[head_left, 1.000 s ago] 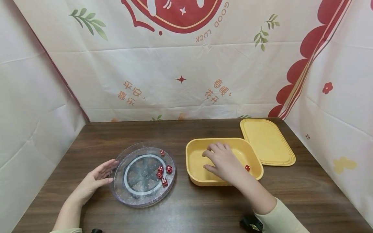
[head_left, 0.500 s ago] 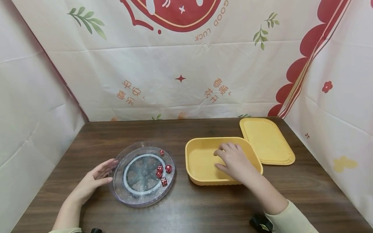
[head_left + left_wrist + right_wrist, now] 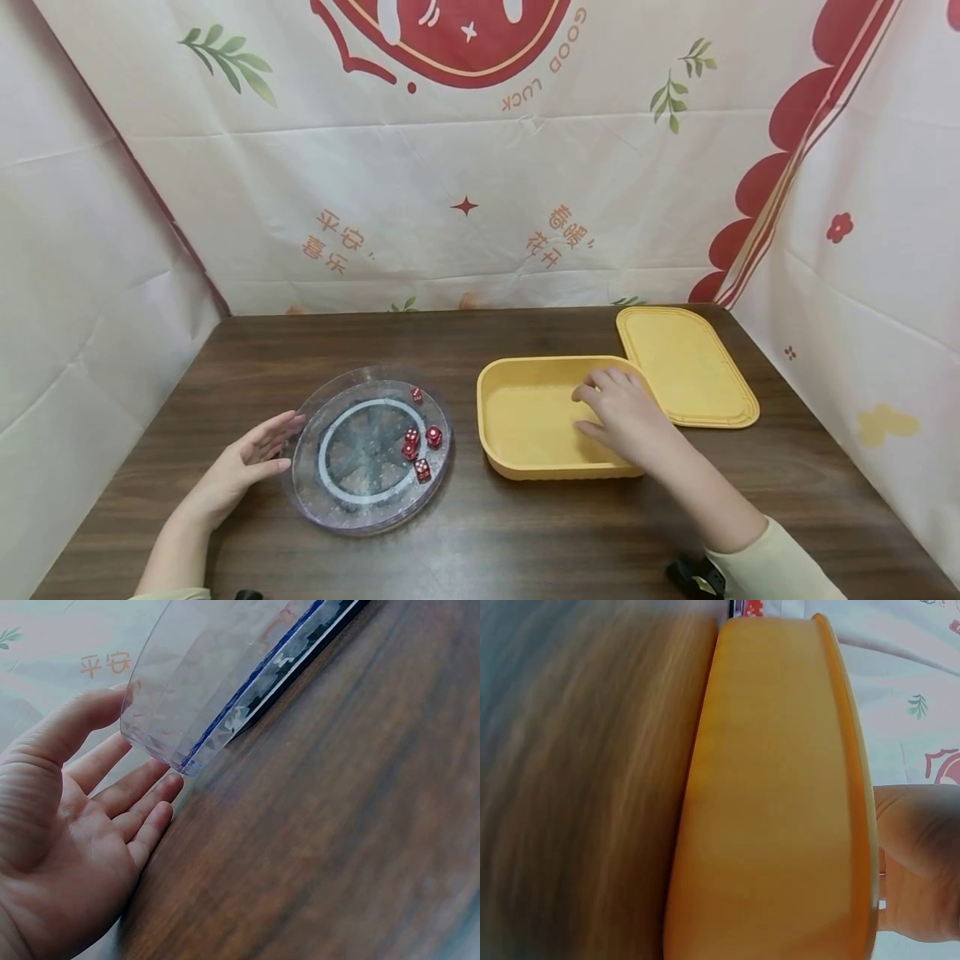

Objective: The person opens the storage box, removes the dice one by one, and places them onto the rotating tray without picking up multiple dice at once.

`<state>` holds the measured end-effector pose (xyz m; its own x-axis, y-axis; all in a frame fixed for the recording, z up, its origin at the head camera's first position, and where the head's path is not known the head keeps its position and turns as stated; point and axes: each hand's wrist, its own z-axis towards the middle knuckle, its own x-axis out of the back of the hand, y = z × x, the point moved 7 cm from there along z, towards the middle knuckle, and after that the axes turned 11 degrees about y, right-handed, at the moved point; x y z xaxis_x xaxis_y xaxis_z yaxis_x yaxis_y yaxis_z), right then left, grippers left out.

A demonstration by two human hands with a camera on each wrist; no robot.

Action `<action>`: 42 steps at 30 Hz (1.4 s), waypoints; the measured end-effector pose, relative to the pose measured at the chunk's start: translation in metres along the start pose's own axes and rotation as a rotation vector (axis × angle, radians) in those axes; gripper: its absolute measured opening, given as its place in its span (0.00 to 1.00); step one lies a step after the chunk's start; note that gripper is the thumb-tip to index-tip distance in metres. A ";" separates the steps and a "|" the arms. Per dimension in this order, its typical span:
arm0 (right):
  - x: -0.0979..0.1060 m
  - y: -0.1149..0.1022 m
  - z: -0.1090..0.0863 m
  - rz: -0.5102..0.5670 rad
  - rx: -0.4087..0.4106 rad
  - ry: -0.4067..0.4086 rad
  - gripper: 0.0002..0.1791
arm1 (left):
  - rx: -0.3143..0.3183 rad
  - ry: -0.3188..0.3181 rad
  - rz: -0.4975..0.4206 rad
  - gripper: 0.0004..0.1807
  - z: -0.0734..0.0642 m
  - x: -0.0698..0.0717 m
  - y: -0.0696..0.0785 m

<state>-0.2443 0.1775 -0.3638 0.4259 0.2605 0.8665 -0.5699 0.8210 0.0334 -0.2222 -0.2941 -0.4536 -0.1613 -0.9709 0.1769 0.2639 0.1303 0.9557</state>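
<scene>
A round clear-walled dish (image 3: 369,500) stands on the left half of the table. Inside, toward its right side, lie several red dice (image 3: 422,470) with white pips. My left hand (image 3: 236,462) is at the dish's left wall, thumb and fingers spread and relaxed; in the left wrist view the fingertips reach the clear wall (image 3: 172,697). Over the right part of a yellow plastic box (image 3: 525,417) hovers my right hand (image 3: 626,417), fingers loosely bent, thumb apart, nothing visible between them. Part of the box floor is hidden under that hand. The right wrist view shows the box's side (image 3: 772,795).
A yellow lid (image 3: 686,367) lies flat behind and right of the box, close to its corner. Patterned white cloth (image 3: 420,167) hangs along the table's back edge and on both sides. Black wrist straps show near the front edge.
My right hand has moved rightward over the box, and the red die seen beside its wrist is now out of sight. My left hand and the dish have stayed in place.
</scene>
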 end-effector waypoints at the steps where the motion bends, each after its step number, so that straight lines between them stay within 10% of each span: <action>1: 0.001 0.001 0.000 -0.003 0.005 0.000 0.17 | -0.001 0.001 0.002 0.32 0.000 0.000 0.000; 42: -0.009 0.022 -0.016 -0.239 0.227 -0.034 0.08 | 0.014 0.011 -0.007 0.32 0.000 0.000 0.001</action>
<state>-0.2493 0.2018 -0.3785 0.5449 0.0542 0.8368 -0.6003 0.7220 0.3441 -0.2217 -0.2940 -0.4532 -0.1524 -0.9740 0.1678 0.2490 0.1264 0.9602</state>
